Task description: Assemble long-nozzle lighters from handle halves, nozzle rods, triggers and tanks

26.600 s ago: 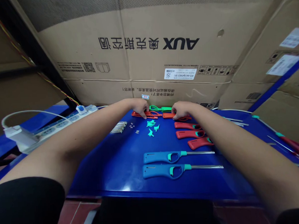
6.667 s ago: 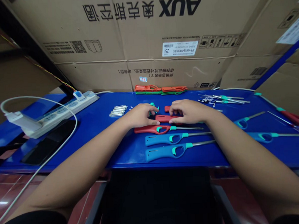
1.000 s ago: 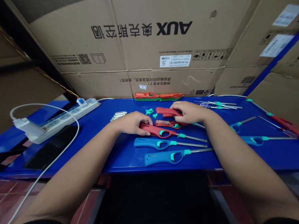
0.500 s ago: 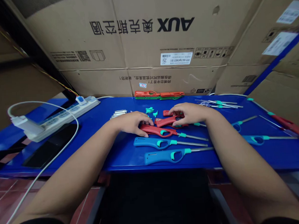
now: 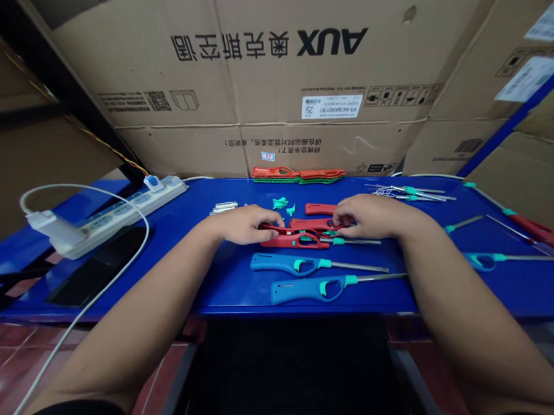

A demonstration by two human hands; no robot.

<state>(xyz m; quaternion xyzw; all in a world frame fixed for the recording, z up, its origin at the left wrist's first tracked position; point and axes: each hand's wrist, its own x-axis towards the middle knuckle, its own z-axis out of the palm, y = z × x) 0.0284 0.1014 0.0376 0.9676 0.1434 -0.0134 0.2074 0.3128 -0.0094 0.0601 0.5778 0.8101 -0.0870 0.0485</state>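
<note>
My left hand (image 5: 244, 225) pinches the rear end of a red lighter shell (image 5: 293, 239), its fingers curled at the top edge. My right hand (image 5: 368, 216) is curled over the right ends of the red pieces; its fingertips touch the green-and-metal front part, and what they grip is hidden. Behind lie another red shell (image 5: 318, 209) and small turquoise pieces (image 5: 280, 203). Nearer me, two blue lighters (image 5: 287, 264) with turquoise triggers and metal tubes lie side by side, tubes pointing right.
Orange and green shells (image 5: 298, 174) are stacked at the back by the cardboard box (image 5: 261, 78). A power strip (image 5: 119, 216), white cable and black flat object (image 5: 98, 266) are at left. Metal tubes with wires (image 5: 415, 193) and more lighters (image 5: 486, 260) lie at right.
The red shell at my left hand now shows an opened upper half tilted up from the lower one. My right hand has shifted slightly right, and the whole view has moved a little.
</note>
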